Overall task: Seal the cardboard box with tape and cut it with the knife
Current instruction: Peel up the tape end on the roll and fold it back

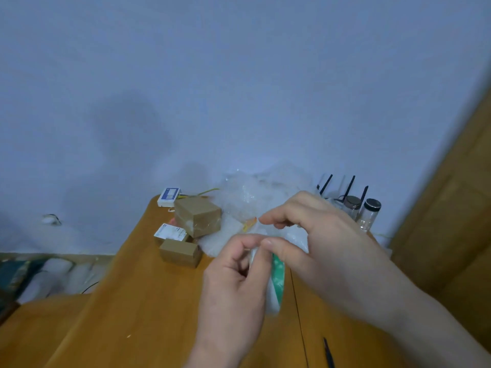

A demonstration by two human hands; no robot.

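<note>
I've got the tape roll (276, 285) up over the wooden table (138, 301) — left hand (236, 285) curled round it, right hand (318, 240) pinching at its top edge. The cardboard box (198, 215) sits farther back near the wall, with the dark knife (329, 353) down by the front edge.

Orange-brown wooden table (148, 301) against the wall. On it: three cardboard boxes (198, 216) clustered at the far side, crumpled clear plastic wrap (255, 197) just beside them, two dark-lidded glass jars (369, 213) far right, thin black tool (328, 353) near edge.
</note>
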